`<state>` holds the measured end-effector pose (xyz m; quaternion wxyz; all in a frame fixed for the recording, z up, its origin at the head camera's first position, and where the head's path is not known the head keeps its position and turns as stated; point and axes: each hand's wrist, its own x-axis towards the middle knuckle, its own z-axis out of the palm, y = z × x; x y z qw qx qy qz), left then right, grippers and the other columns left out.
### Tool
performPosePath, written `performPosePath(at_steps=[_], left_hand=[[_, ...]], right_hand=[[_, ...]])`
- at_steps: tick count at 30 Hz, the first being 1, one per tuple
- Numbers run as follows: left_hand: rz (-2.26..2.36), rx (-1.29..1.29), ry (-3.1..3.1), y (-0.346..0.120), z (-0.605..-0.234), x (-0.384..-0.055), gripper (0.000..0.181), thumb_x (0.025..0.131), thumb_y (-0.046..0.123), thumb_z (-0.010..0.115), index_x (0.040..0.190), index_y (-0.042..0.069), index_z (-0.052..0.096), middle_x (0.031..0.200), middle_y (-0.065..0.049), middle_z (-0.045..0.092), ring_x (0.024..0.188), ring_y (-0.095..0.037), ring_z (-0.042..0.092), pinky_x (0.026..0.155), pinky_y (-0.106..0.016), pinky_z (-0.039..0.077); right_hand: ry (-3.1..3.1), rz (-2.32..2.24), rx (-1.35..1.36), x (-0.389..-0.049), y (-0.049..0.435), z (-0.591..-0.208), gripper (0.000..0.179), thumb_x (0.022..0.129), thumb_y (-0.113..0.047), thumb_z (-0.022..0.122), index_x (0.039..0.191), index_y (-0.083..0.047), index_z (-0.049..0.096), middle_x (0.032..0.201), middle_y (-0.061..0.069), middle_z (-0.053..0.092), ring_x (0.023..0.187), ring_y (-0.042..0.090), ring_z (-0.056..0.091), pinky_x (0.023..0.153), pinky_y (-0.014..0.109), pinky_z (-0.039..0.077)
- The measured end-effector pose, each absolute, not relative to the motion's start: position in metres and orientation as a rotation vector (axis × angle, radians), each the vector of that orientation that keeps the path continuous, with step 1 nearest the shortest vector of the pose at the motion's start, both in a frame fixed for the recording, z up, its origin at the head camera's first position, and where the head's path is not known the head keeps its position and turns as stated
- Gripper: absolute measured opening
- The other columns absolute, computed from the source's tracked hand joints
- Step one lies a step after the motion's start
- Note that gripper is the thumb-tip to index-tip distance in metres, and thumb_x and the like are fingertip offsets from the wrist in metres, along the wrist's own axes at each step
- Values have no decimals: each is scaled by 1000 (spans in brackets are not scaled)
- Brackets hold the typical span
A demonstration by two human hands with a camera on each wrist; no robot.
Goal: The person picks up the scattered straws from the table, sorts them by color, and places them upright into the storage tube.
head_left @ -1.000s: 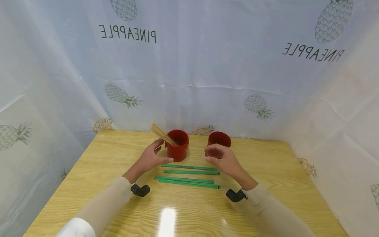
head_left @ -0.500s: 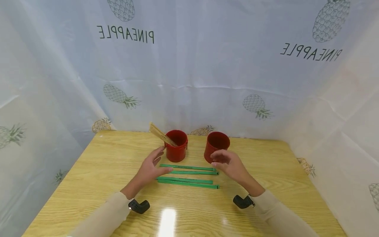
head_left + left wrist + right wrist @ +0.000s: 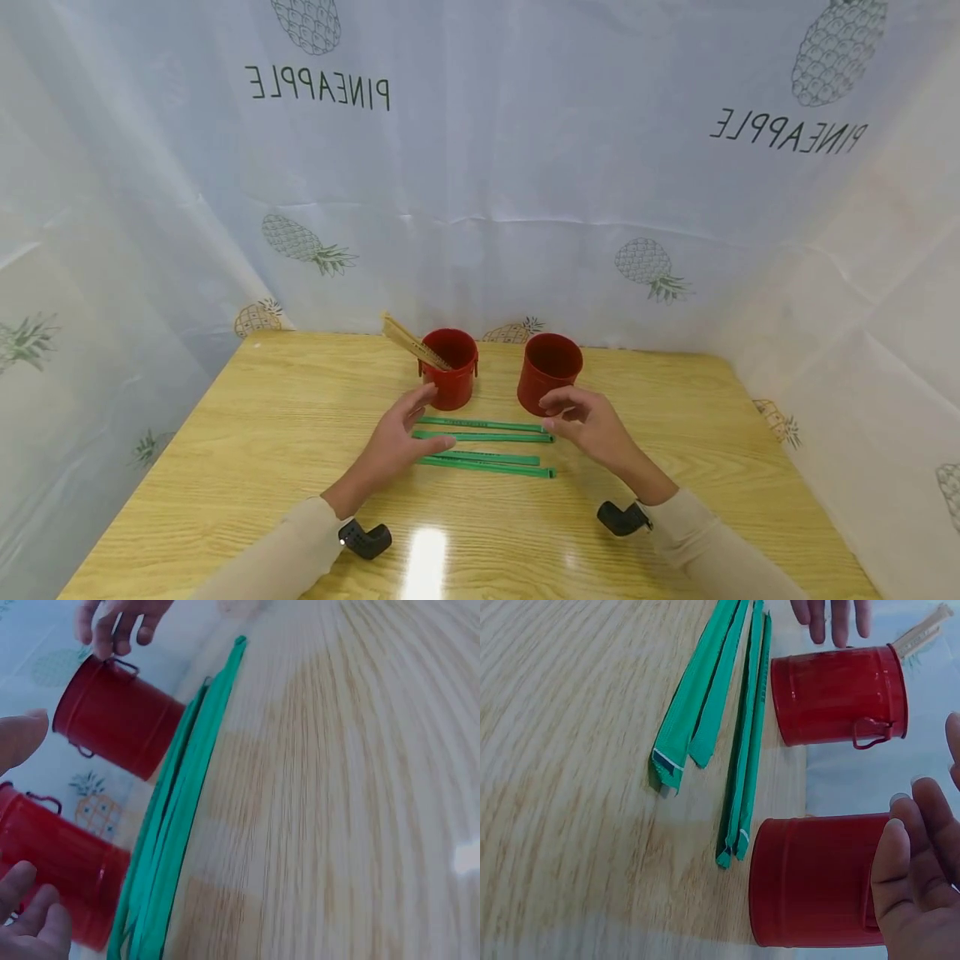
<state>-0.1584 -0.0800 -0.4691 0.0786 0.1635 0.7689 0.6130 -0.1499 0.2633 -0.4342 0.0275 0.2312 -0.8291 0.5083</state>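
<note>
Several long, flat green packets (image 3: 480, 437) lie side by side across the table. My left hand (image 3: 397, 442) hovers over their left ends, fingers loosely bent, thumb apart, holding nothing. Near their right ends, just in front of the right red bucket (image 3: 534, 390), is my right hand (image 3: 596, 425), relaxed with nothing in its grasp. The left red bucket (image 3: 453, 390) holds thin tan sticks (image 3: 408, 339) that lean out to the left. The packets' right ends (image 3: 667, 761) show in the right wrist view.
Both buckets have small wire handles (image 3: 871, 733) on their sides. A white curtain (image 3: 480, 167) printed with pineapples hangs behind the wooden table (image 3: 675, 433) and along its sides. Light glares off the table's near part.
My left hand has drawn back from the left bucket and shifted right over the packets' left ends. My right hand has moved back and slightly right, away from the right bucket.
</note>
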Motion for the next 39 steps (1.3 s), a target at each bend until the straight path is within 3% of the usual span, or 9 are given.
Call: performPosePath(at_steps=[6, 12, 19, 25, 30, 39], left_hand=[[1811, 522, 2261, -62, -464, -160, 91, 86, 24, 87, 161, 11, 37, 167, -11, 39, 157, -32, 36, 126, -51, 32], [1847, 617, 2213, -40, -459, -167, 88, 88, 21, 86, 161, 12, 37, 167, -10, 39, 156, -36, 37, 123, -56, 35], [1840, 621, 2269, -12, -451, -181, 88, 87, 25, 87, 161, 19, 39, 166, 0, 42, 157, -23, 38, 127, -41, 34], [1823, 674, 2266, 18, -436, -194, 89, 89, 30, 85, 163, 23, 35, 168, 3, 38, 158, -21, 35, 127, -42, 34], [1759, 701, 2362, 37, -420, -209, 92, 88, 35, 85, 164, 23, 34, 169, 2, 38, 157, -20, 37, 126, -39, 37], [1673, 729, 2448, 59, -409, -239, 93, 85, 39, 86, 162, 25, 37, 167, -2, 42, 153, -27, 43, 118, -49, 46]], right_hand=[[-2586, 1571, 693, -149, 263, -437, 22, 98, -8, 71, 119, -2, 71, 117, 28, 70, 94, 10, 65, 81, 27, 59], [-2589, 1571, 704, -151, 262, -442, 24, 98, -6, 71, 120, 4, 69, 117, 28, 70, 96, 12, 65, 81, 27, 58], [-2618, 1590, 676, -152, 260, -447, 24, 97, -8, 72, 119, 2, 70, 115, 29, 69, 98, 24, 67, 81, 27, 59], [-2610, 1604, 668, -152, 259, -452, 25, 96, -5, 73, 119, 4, 70, 112, 31, 68, 96, 19, 67, 81, 27, 60], [-2586, 1591, 700, -154, 258, -458, 25, 93, -2, 74, 117, 7, 70, 112, 31, 68, 94, 24, 69, 81, 27, 61], [-2617, 1620, 647, -155, 251, -467, 24, 93, -2, 75, 114, 7, 69, 110, 29, 70, 94, 25, 70, 84, 23, 60]])
